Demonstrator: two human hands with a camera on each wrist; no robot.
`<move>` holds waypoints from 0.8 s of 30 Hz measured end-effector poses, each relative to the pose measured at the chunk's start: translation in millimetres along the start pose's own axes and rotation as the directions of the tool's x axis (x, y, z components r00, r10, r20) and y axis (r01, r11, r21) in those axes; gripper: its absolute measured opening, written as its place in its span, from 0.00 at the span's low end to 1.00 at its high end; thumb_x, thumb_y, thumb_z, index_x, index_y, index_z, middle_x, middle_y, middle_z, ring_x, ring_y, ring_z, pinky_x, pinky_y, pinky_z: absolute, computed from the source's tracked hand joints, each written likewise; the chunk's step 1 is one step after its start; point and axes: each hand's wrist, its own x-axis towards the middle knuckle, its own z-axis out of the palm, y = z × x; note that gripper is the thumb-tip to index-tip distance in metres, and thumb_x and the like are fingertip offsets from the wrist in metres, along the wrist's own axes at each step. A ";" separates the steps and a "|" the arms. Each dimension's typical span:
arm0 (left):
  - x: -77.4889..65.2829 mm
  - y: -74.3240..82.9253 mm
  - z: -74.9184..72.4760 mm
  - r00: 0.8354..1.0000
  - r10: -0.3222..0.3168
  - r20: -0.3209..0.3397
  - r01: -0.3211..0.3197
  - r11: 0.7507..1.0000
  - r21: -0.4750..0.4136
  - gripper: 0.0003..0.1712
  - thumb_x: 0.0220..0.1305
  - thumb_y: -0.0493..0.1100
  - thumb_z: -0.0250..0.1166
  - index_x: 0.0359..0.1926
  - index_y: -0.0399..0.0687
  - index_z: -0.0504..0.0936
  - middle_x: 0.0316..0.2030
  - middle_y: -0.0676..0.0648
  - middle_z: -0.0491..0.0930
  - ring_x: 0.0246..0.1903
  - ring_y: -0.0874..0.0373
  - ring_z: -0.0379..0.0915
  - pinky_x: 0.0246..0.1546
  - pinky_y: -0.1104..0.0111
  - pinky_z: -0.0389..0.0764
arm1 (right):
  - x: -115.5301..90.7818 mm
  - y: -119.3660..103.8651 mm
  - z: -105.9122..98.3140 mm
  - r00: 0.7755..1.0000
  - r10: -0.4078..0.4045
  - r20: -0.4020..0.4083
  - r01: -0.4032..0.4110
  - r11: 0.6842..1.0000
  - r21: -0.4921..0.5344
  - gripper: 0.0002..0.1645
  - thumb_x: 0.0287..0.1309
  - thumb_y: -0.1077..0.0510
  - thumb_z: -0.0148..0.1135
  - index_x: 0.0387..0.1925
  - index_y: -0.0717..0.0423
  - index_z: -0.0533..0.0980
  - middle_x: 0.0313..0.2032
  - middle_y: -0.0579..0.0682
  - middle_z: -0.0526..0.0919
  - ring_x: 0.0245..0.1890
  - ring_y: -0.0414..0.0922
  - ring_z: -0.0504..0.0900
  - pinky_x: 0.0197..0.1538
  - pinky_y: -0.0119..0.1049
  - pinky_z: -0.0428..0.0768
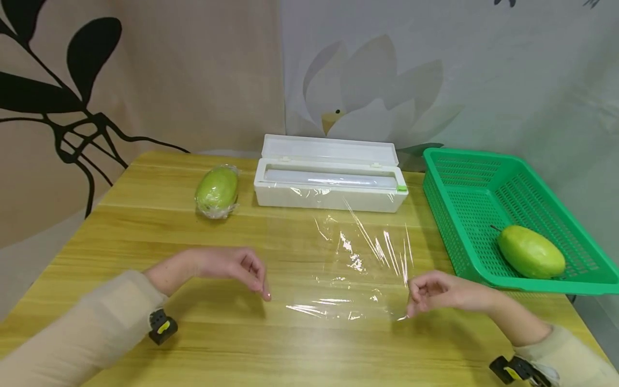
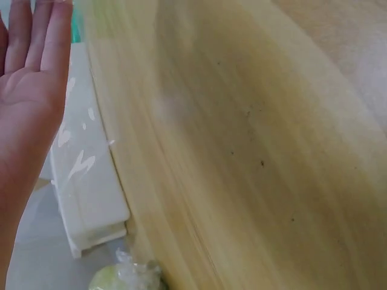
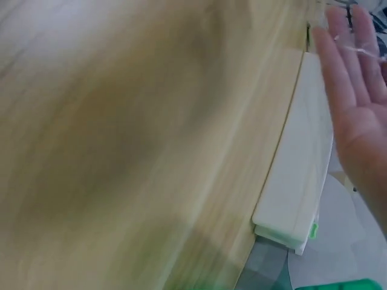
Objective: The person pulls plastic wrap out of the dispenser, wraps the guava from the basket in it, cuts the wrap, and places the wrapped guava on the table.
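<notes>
A sheet of clear plastic wrap (image 1: 355, 260) stretches over the wooden table from the white dispenser box (image 1: 329, 199) towards me, with bright creases on its right side. My left hand (image 1: 232, 267) pinches the sheet's near left corner between thumb and fingertips. At the near right corner, my right hand (image 1: 440, 293) pinches the film, which bunches at the fingertips. In the right wrist view a thin strand of film crosses the right hand's fingers (image 3: 344, 72). The box's lid (image 1: 331, 150) stands raised, and the roll (image 1: 331, 178) shows inside.
Left of the box sits a green fruit (image 1: 217, 189) wrapped in film. A green plastic basket (image 1: 442, 226) stands at the right with an unwrapped green fruit (image 1: 531, 251) in it. Behind the table (image 1: 309, 349) hangs a patterned cloth backdrop (image 1: 203, 70).
</notes>
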 end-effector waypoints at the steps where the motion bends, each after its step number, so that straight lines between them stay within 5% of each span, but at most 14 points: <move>1: 0.5 -0.3 1.3 1.000 -0.010 0.000 0.010 1.000 0.018 0.19 0.65 0.44 0.56 0.35 0.25 0.76 0.44 0.37 0.83 0.46 0.56 0.79 0.57 0.67 0.73 | 0.6 2.1 1.8 1.000 -0.002 -0.003 0.001 0.999 -0.036 0.09 0.63 0.70 0.44 0.26 0.71 0.65 0.35 0.55 0.85 0.41 0.44 0.83 0.48 0.37 0.80; 4: 3.2 -1.9 5.3 1.000 -0.023 -0.012 0.024 0.997 0.074 0.18 0.66 0.45 0.55 0.39 0.31 0.80 0.43 0.40 0.83 0.45 0.58 0.79 0.56 0.71 0.74 | 3.6 6.5 9.6 0.999 0.011 -0.051 -0.020 0.981 -0.191 0.15 0.66 0.67 0.45 0.22 0.67 0.70 0.28 0.63 0.82 0.30 0.37 0.81 0.36 0.31 0.80; 7: 7.8 -4.5 8.9 0.999 -0.011 -0.046 0.015 0.995 0.102 0.17 0.67 0.45 0.55 0.40 0.35 0.82 0.41 0.40 0.84 0.42 0.61 0.79 0.51 0.70 0.77 | 8.9 9.3 19.3 0.993 0.029 -0.111 -0.068 0.926 -0.370 0.16 0.62 0.62 0.54 0.18 0.60 0.71 0.21 0.53 0.81 0.26 0.28 0.75 0.31 0.27 0.77; 11: 14.9 -9.2 14.4 0.998 -0.004 -0.056 0.009 0.995 0.095 0.17 0.68 0.44 0.54 0.43 0.34 0.81 0.39 0.39 0.84 0.39 0.62 0.80 0.47 0.67 0.80 | 14.2 12.3 31.3 0.989 0.023 -0.148 -0.105 0.810 -0.577 0.13 0.53 0.59 0.64 0.16 0.50 0.73 0.25 0.34 0.80 0.30 0.25 0.74 0.37 0.27 0.78; 16: 20.2 -14.0 22.6 0.998 -0.052 -0.032 0.054 0.997 0.056 0.16 0.68 0.40 0.53 0.49 0.32 0.77 0.39 0.38 0.84 0.39 0.62 0.82 0.46 0.69 0.81 | 14.4 14.9 41.3 0.990 -0.037 -0.138 -0.073 0.695 -0.716 0.13 0.47 0.60 0.67 0.16 0.45 0.73 0.29 0.32 0.79 0.35 0.27 0.75 0.42 0.29 0.79; 24: 17.1 -13.9 32.4 0.994 -0.107 0.029 0.103 0.988 0.115 0.09 0.61 0.37 0.61 0.38 0.35 0.83 0.36 0.39 0.85 0.30 0.69 0.76 0.32 0.80 0.76 | 1.0 21.7 54.6 0.973 -0.181 -0.142 -0.037 0.487 -0.873 0.17 0.41 0.58 0.72 0.14 0.40 0.70 0.31 0.34 0.70 0.34 0.28 0.69 0.36 0.20 0.74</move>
